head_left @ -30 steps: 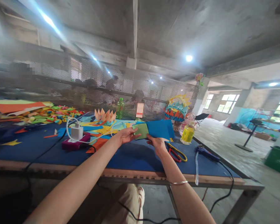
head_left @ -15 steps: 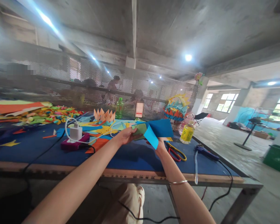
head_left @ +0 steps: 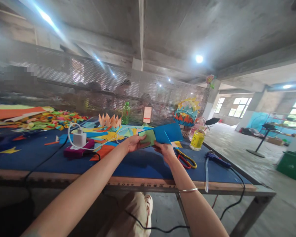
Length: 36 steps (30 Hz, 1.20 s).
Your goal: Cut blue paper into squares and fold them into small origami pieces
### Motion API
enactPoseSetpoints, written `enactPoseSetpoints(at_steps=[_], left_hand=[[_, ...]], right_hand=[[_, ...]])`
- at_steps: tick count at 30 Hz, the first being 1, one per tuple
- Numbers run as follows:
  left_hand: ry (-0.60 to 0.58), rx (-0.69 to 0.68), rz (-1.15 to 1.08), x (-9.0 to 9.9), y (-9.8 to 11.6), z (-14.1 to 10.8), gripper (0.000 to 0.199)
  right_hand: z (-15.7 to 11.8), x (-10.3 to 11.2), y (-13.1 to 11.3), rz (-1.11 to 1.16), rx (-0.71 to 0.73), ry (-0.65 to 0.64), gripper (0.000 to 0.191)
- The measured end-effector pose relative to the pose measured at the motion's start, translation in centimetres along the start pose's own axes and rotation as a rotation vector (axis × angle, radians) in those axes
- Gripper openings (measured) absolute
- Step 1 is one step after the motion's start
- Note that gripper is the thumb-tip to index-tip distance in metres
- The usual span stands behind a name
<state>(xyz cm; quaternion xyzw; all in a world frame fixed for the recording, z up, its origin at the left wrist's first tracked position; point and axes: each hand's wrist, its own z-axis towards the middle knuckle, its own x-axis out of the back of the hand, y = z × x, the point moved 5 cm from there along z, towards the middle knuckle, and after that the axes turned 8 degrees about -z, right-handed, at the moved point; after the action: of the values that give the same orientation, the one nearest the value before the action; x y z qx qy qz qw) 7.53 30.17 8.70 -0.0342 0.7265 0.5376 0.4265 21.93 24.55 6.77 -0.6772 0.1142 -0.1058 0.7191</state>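
My left hand (head_left: pixel 135 143) is closed on a green piece of paper (head_left: pixel 148 138), thumb on top and fingers beneath. The green piece lies against a larger sheet of blue paper (head_left: pixel 169 131), which slants up to the right above the table. My right hand (head_left: pixel 164 148) pinches the blue sheet's lower edge close to the green piece. Just right of my right wrist lie scissors (head_left: pixel 186 159) with red and yellow handles.
On the blue table (head_left: pixel 135 168) are a purple power strip (head_left: pixel 77 148) with a white charger (head_left: pixel 79 138), an orange spiky paper crown (head_left: pixel 110 121), coloured scraps (head_left: pixel 61 121), a green bottle (head_left: pixel 125 113), a yellow-labelled bottle (head_left: pixel 197 140) and a glue gun (head_left: pixel 218 159).
A light blue flap that stood up over my right hand has swung out of sight, leaving only a thin edge. My right fingers now show, pinching the sheet's lower edge.
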Motion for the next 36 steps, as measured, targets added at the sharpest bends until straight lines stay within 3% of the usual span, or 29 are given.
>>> enactPoseSetpoints(at_steps=[6, 15, 21, 26, 30, 33, 36], left_hand=[[0.09, -0.042, 0.085, -0.3, 0.2, -0.5, 0.017], [0.178, -0.149, 0.22, -0.4, 0.8, -1.0, 0.026], [0.195, -0.179, 0.313, -0.3, 0.8, -1.0, 0.025], [0.15, -0.159, 0.317, -0.5, 0.7, -1.0, 0.025], [0.136, -0.122, 0.301, -0.6, 0.6, -1.0, 0.023], [0.133, -0.114, 0.281, -0.7, 0.6, -1.0, 0.022], [0.122, -0.12, 0.264, -0.6, 0.7, -1.1, 0.023]], right_hand=[[-0.1, 0.2, -0.1, 0.012, 0.029, 0.037, 0.018], [0.7, 2.8, -0.8, 0.11, 0.117, 0.352, 0.023], [1.7, 4.9, -1.1, -0.027, 0.085, 0.464, 0.028], [1.5, 9.1, -2.7, -0.36, 0.049, 0.386, 0.033], [-0.3, 12.6, -3.3, -0.765, -0.022, 0.215, 0.03], [-1.9, 13.9, -2.7, -1.011, -0.095, 0.113, 0.03], [-2.7, 13.9, -2.1, -1.149, -0.129, 0.062, 0.03]])
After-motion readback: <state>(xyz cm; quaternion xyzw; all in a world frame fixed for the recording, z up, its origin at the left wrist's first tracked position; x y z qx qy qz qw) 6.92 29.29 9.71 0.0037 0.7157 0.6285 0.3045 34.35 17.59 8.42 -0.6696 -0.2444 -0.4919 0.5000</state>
